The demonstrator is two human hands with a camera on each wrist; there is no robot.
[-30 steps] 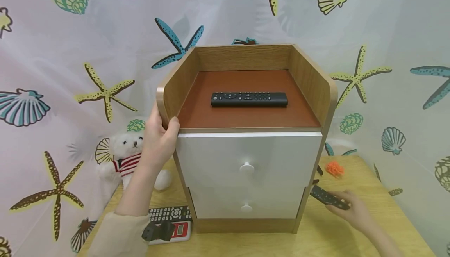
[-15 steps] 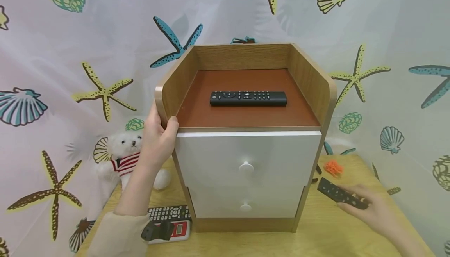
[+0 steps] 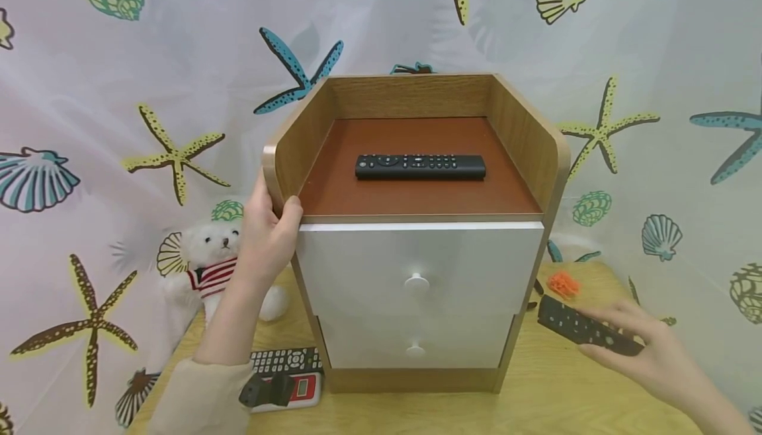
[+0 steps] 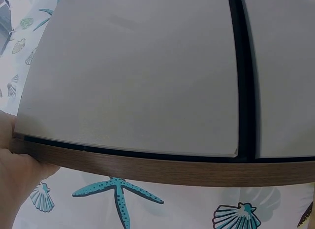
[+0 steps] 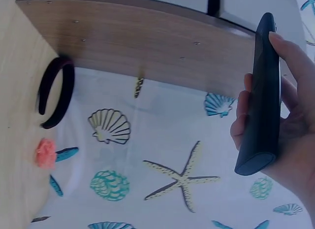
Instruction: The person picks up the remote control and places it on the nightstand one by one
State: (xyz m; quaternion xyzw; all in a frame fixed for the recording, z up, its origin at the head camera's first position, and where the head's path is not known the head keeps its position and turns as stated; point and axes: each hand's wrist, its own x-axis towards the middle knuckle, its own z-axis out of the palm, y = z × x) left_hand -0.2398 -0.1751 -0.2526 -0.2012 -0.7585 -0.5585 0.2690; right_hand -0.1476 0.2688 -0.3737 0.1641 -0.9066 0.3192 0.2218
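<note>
My left hand (image 3: 269,233) grips the left side panel of a small wooden cabinet (image 3: 414,381) with two white drawers, its thumb over the front edge. In my right hand (image 3: 645,339) is a black remote control (image 3: 586,328), pinched between thumb and fingers to the right of the cabinet and apart from it. The right wrist view shows the same remote (image 5: 263,96) lengthwise in the hand, fingers curled round it. A second black remote (image 3: 420,167) lies across the cabinet's brown top. Both drawers, each with a round white knob (image 3: 417,283), look pushed in.
At left sits a white teddy bear (image 3: 217,256) in a striped shirt. Below it lie a remote with many buttons (image 3: 288,360) and a red-and-white device (image 3: 303,390). Right of the cabinet are an orange scrunchie-like item (image 3: 562,284) and a dark headband (image 5: 63,91).
My right hand has carried its remote to the right, away from the cabinet's side. My left hand keeps its grip on the panel.
</note>
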